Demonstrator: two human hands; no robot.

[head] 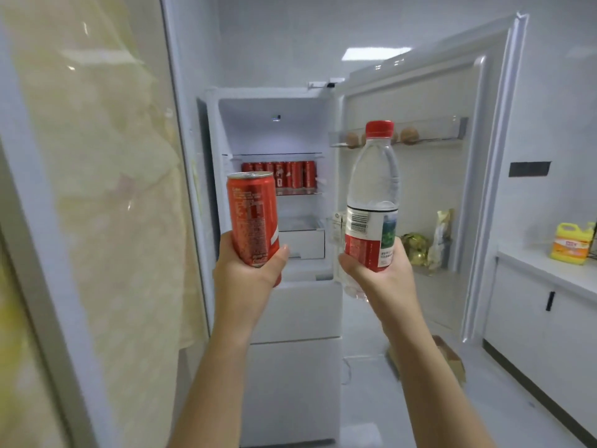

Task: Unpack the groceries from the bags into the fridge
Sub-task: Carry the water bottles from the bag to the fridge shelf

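Left hand [250, 270] grips 1 can [253, 218]; right hand [381, 273] grips 1 bottle [373, 202]. Both are raised toward the open fridge [274, 124], likely for shelving.

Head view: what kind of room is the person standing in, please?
Probably a kitchen, likely a home one. An open fridge holds a row of red cans on a shelf, and on the right a white counter over cabinets carries a yellow jug, perhaps dish soap.

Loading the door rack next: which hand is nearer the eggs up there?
Right. The right hand, holding the water bottle, is below the eggs; the left hand, holding the red can, is farther left.
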